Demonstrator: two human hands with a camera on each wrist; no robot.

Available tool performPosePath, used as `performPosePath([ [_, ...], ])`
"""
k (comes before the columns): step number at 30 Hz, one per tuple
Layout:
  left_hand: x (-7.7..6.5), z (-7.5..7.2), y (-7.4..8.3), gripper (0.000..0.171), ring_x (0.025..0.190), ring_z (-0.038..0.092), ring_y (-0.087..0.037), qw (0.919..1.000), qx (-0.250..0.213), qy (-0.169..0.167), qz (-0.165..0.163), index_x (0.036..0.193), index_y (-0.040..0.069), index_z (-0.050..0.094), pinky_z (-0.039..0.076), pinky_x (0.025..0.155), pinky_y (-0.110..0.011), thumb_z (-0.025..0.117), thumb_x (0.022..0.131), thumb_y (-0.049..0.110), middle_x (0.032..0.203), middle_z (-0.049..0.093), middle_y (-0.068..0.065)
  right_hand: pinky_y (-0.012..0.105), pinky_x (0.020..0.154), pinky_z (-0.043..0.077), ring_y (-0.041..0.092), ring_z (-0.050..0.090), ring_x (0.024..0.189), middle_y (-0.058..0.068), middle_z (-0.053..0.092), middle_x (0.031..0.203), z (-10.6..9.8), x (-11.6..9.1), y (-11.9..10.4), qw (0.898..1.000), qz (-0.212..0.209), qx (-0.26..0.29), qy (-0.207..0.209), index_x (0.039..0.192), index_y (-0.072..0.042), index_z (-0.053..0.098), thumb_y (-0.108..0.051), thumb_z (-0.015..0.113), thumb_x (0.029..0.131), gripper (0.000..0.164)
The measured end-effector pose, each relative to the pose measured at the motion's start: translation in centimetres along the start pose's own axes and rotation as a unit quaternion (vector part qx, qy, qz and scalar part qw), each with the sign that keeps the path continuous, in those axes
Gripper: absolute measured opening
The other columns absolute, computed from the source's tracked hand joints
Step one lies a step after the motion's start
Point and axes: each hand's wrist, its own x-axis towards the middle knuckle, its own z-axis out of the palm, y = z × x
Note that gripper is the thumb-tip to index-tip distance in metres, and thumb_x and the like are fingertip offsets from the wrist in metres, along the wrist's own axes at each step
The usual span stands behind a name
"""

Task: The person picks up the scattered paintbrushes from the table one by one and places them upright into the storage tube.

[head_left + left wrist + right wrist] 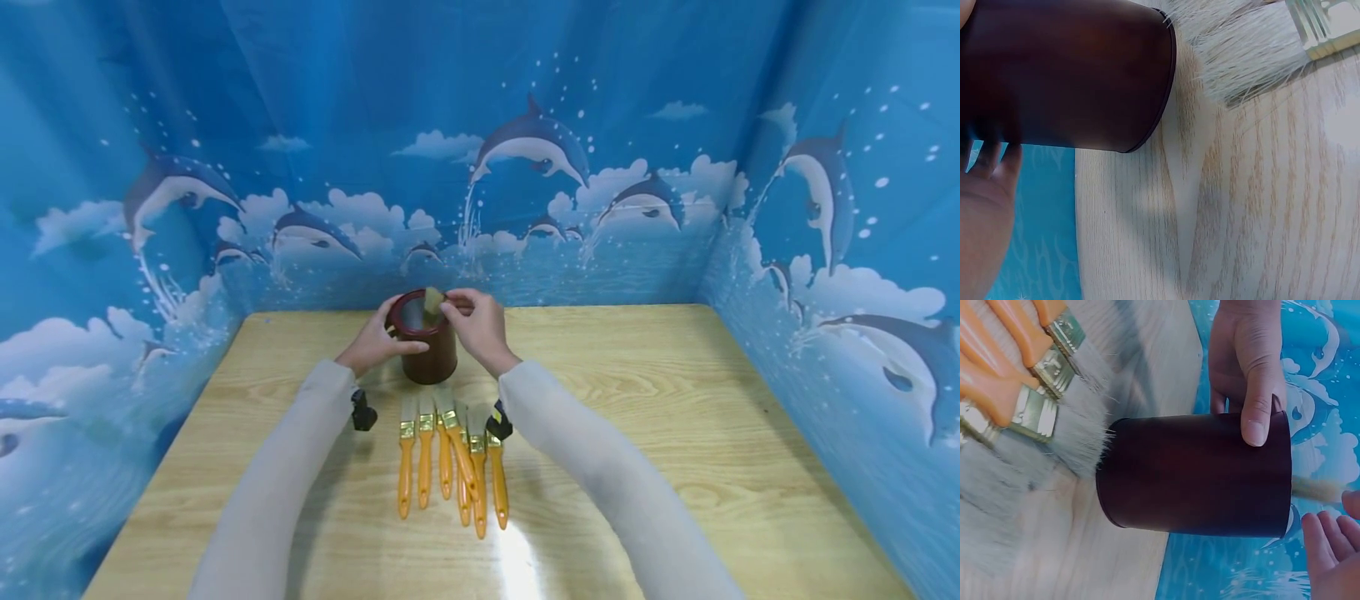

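The left hand (378, 340) has its fingers curled round the dark red pot (431, 363); the right hand (480, 325) pinches a yellowish piece (432, 303) at the opening. Loosened left fingers might tip it toward the nearby brushes (459, 450).

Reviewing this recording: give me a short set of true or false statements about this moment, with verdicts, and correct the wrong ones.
1. The left hand grips the dark container. True.
2. The orange-handled brushes stand inside the dark container. False: they lie on the table.
3. The right hand pinches a khaki piece at the container's mouth. True.
4. The dark container is upside down. False: its mouth faces upward.
5. The brushes' bristles point toward the container. True.
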Motion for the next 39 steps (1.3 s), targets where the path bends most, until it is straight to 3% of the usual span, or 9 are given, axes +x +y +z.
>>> performPosePath([
  [7,0.1,-0.1,-0.2,0.099,0.137,0.033,-0.036,1.0000,0.003,-0.001,-0.003,0.153,0.010,0.013,0.035,0.108,-0.053,0.079,0.079,0.013,0.152,0.029,-0.017,0.033,0.085,0.055,0.022,0.066,0.099,0.010,0.069,0.109,-1.3,-2.2,1.8,0.999,0.033,0.009,-0.025,0.119,-0.004,0.066,-0.022,0.066,0.092,0.033],
  [17,1.8,-0.5,-3.1,0.105,0.137,0.034,-0.031,0.9998,0.000,0.014,-0.013,0.154,0.019,0.014,0.037,0.107,-0.052,0.084,0.075,0.024,0.152,0.030,-0.010,0.035,0.084,0.055,0.021,0.065,0.100,0.007,0.069,0.107,-3.3,-6.2,5.0,0.990,0.129,0.021,-0.057,0.118,-0.007,0.067,-0.023,0.066,0.092,0.030],
  [30,1.7,-0.5,-3.0,0.105,0.138,0.032,-0.031,0.9999,0.010,0.012,-0.004,0.153,0.018,0.015,0.036,0.107,-0.053,0.084,0.074,0.027,0.152,0.030,-0.011,0.031,0.081,0.055,0.018,0.065,0.092,0.007,0.069,0.102,-4.0,-10.6,7.3,0.976,0.203,0.026,-0.078,0.117,0.000,0.065,-0.020,0.068,0.090,0.034],
  [33,1.4,-0.5,-2.3,0.104,0.139,0.031,-0.032,0.9999,0.010,0.007,-0.011,0.154,0.016,0.013,0.036,0.108,-0.053,0.082,0.077,0.023,0.153,0.028,-0.012,0.032,0.080,0.055,0.019,0.064,0.089,0.008,0.069,0.100,-4.2,-11.5,7.9,0.969,0.232,0.031,-0.079,0.115,0.001,0.066,-0.021,0.069,0.089,0.034],
  [39,1.9,-0.5,-3.2,0.107,0.139,0.031,-0.031,0.9999,0.004,0.011,-0.012,0.154,0.019,0.012,0.036,0.108,-0.052,0.084,0.075,0.026,0.153,0.028,-0.012,0.032,0.081,0.056,0.020,0.065,0.087,0.012,0.067,0.101,-4.6,-12.9,8.8,0.957,0.269,0.060,-0.091,0.116,0.004,0.062,-0.019,0.069,0.088,0.037],
])
